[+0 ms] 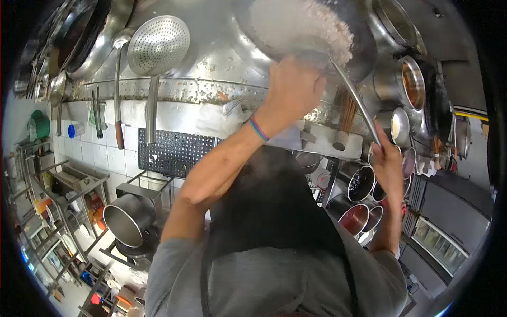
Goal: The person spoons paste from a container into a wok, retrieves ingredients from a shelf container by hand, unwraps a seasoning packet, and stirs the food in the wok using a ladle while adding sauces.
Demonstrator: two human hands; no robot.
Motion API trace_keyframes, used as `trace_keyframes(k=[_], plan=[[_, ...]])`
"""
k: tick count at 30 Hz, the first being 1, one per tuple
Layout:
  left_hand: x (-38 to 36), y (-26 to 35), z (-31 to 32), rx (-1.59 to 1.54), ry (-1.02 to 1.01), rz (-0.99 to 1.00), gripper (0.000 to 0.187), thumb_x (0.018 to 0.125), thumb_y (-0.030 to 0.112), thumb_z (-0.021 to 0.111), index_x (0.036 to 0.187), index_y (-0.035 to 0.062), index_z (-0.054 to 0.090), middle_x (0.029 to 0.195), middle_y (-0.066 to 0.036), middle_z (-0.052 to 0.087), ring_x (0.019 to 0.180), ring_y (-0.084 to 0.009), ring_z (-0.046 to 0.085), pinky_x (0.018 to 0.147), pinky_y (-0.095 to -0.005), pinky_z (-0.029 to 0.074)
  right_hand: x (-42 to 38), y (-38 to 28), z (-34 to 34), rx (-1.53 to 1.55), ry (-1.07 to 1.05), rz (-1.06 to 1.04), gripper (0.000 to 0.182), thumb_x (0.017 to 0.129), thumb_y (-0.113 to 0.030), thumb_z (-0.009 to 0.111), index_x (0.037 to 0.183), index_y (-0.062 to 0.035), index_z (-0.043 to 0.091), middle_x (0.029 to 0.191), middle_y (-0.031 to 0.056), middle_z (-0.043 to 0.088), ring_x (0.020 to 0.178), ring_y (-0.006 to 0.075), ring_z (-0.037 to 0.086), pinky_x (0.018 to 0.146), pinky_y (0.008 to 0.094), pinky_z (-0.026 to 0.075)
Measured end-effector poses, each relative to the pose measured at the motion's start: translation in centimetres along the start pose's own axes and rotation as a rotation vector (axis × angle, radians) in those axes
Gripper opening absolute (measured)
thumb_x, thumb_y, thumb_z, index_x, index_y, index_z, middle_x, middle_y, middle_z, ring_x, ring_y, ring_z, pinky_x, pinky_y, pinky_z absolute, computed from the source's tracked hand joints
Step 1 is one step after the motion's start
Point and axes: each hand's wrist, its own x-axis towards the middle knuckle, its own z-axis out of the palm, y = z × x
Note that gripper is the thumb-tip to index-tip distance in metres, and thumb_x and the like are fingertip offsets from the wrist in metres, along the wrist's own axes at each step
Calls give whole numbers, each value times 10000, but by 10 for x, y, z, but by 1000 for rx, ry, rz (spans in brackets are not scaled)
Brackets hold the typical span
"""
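A dark wok (364, 39) at the top holds a pale, grainy heap of what looks like rice (296, 21). My left hand (297, 87) is closed at the wok's near rim; its fingertips are partly hidden. My right hand (388, 158) is wrapped around the long metal handle of a ladle (355, 95), which slants up and left into the wok. The ladle's bowl is blurred against the rice. Beneath my right hand, several metal pots stand on a lower shelf.
A perforated skimmer (158, 45) and a wooden-handled ladle (119, 95) lie on the steel stove (211, 39). A bamboo brush (346, 124) is near the wok. Right, there is a pot of reddish-brown liquid (414, 82). An open pot (124, 224) stands lower left, near metal racks (68, 211).
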Motion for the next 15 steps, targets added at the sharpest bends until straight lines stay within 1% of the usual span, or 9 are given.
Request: trace_keyframes(k=[1, 3, 5, 6, 7, 10, 11, 14, 15], plan=[[-16, -9, 9, 16, -14, 9, 215, 837, 226, 739, 744, 36, 699, 736, -150, 646, 800, -376, 603, 713, -500, 460, 4, -3, 21, -50, 4, 70, 631, 947, 29, 597, 1527, -196, 489, 1141, 275, 697, 1053, 423, 698, 884, 487, 536], [-67, -3, 2, -27, -138, -114, 208, 847, 230, 735, 748, 50, 703, 748, -153, 652, 853, -366, 607, 758, -487, 446, 8, 17, 74, 94, 215, -115, 657, 939, 11, 621, 1539, -206, 466, 1057, 270, 705, 919, 439, 705, 802, 515, 537], [-89, 4, -20, 17, -205, -83, 207, 860, 214, 733, 727, 62, 689, 743, -135, 648, 812, -337, 586, 744, -462, 420, 1, 18, 81, 193, 286, -208, 588, 958, -14, 618, 1508, -195, 515, 1166, 282, 687, 1047, 440, 699, 854, 473, 551], [-89, 7, -33, 46, -268, -80, 212, 865, 205, 735, 713, 69, 678, 738, -123, 643, 795, -321, 575, 739, -448, 405, -7, 22, 73, 204, 225, -163, 575, 962, -17, 615, 1503, -190, 521, 1196, 280, 679, 1088, 434, 688, 880, 463, 548], [-75, 4, -36, -1, -206, -62, 244, 853, 220, 755, 694, 63, 657, 719, -114, 627, 759, -320, 558, 710, -453, 400, -16, 25, 59, 216, 160, -125, 562, 967, -20, 612, 1498, -185, 528, 1227, 277, 671, 1129, 427, 677, 907, 453, 546], [-29, 9, -53, -25, -110, 1, 264, 829, 222, 769, 682, 43, 641, 704, -116, 613, 746, -325, 567, 675, -458, 428, -51, 22, -12, 115, 106, -289, 528, 942, 26, 603, 1454, -99, 565, 1315, 223, 660, 1217, 353, 660, 991, 392, 521], [-24, 14, -56, -21, -102, 9, 260, 824, 215, 769, 681, 40, 640, 703, -117, 613, 738, -327, 570, 665, -458, 436, -67, 20, -38, 107, 28, -195, 537, 925, 52, 593, 1444, -82, 572, 1349, 213, 644, 1255, 329, 642, 1014, 386, 508], [-5, 19, -64, -20, -127, 15, 237, 813, 196, 764, 680, 40, 645, 707, -122, 622, 724, -335, 579, 647, -463, 455, -85, 7, -72, 102, -20, -159, 547, 920, 58, 577, 1446, -90, 570, 1304, 210, 674, 1129, 351, 701, 948, 410, 530], [0, 23, -66, -27, -143, 9, 228, 810, 190, 762, 680, 42, 648, 709, -124, 626, 721, -337, 583, 644, -465, 460, -82, 16, -66, 49, 37, -272, 554, 927, 46, 577, 1457, -118, 566, 1282, 215, 683, 1051, 367, 729, 901, 423, 547]])
